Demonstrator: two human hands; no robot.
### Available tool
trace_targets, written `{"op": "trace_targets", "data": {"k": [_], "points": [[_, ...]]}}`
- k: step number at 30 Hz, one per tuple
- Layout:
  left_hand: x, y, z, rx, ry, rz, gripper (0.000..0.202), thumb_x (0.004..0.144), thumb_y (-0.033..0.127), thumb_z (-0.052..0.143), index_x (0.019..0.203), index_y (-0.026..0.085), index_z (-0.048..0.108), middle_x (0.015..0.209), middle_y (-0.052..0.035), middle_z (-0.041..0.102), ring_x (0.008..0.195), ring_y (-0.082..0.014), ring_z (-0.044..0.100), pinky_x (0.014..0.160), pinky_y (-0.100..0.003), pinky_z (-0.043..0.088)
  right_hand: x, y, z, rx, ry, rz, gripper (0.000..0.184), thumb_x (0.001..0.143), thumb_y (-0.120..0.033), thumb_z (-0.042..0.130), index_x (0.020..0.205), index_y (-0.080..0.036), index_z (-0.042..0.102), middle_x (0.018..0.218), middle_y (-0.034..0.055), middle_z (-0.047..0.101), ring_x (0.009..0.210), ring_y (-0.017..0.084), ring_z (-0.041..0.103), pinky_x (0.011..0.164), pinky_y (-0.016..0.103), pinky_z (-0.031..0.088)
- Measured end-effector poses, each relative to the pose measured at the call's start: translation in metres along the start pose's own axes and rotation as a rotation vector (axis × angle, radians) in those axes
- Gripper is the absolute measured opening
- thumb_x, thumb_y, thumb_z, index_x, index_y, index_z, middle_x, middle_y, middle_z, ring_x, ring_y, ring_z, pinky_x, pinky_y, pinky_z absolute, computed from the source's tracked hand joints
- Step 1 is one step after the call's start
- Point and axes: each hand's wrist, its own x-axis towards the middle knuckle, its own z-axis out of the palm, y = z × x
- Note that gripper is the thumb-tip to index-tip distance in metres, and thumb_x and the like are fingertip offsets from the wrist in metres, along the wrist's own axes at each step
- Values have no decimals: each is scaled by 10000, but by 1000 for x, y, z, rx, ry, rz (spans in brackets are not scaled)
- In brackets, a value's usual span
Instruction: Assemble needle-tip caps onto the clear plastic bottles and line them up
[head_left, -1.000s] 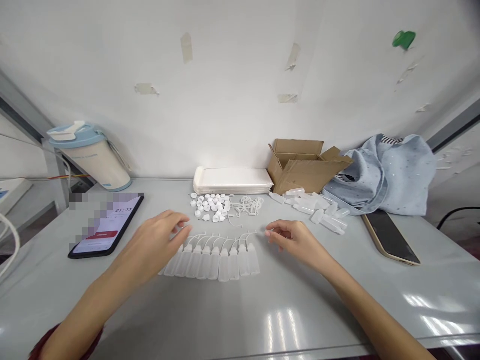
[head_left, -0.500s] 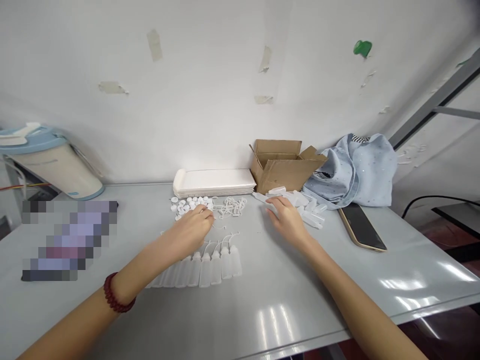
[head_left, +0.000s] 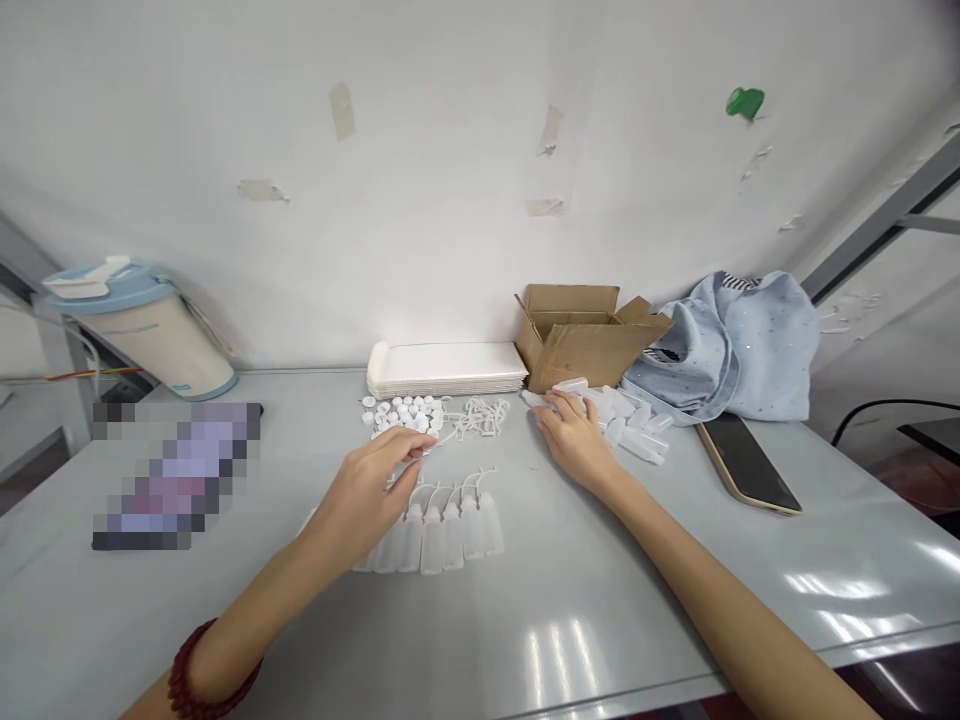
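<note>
Both hands at the parts

Head view: I'm apparently picking parts; the next move calls for a sure pinch. My left hand (head_left: 375, 480), thumb slightly parted, meets the white caps (head_left: 409, 407) — hold unclear. My right hand (head_left: 576, 437) curls over loose bottles (head_left: 637, 442) — grip hidden. Lined-up bottles (head_left: 452, 540) lie nearer me.

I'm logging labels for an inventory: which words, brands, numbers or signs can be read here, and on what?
None can be read.
Cream tumbler with pale blue lid: a faint line of lettering and a small blue mark, both too blurred.
Flat, dark-edged device with lilac screen: pixelated, unreadable.
</note>
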Motion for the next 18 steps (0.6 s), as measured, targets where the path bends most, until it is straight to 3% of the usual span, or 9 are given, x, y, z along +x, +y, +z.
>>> {"op": "trace_targets", "data": {"k": [3,8,10,12,15,18], "points": [[-6,3,1,-72,51,-28,222,889,290,443,947,206,639,963,-45,683,827,-181,635,548,-227,486,1,-2,-4,51,8,30,285,904,-139,385,996,-152,654,1088,178,637,1100,318,508,975,539,282],[-11,8,5,-60,63,15,206,898,280,448,905,202,639,809,-11,679,724,-154,622,630,-252,495,-5,-15,-18,187,20,83,168,894,-213,450,847,-177,607,873,94,673,889,246,589,826,400,415],[-13,12,8,-75,57,31,200,900,279,449,911,210,636,836,-15,670,717,-153,604,611,-249,492,-11,-26,-27,298,11,91,154,902,-280,462,858,-188,577,870,67,670,846,211,603,703,309,452],[-15,15,11,-125,77,20,180,891,282,470,899,222,639,940,-29,655,733,-153,591,569,-236,486,-17,-39,-37,604,-1,162,170,885,-349,506,928,-193,557,935,70,663,903,223,606,609,270,447],[-19,22,14,-252,122,-35,119,858,275,535,847,230,645,1019,-28,618,726,-139,579,587,-238,489,-25,-57,-49,911,-103,168,222,869,-377,552,1015,-210,549,995,62,653,913,211,609,683,291,467],[-21,27,16,-460,126,-84,86,838,266,579,796,224,640,923,-11,620,775,-141,586,671,-244,502,-31,-67,-55,1111,-206,139,234,869,-364,565,1055,-223,550,1011,54,648,906,195,615,774,327,475]]}}
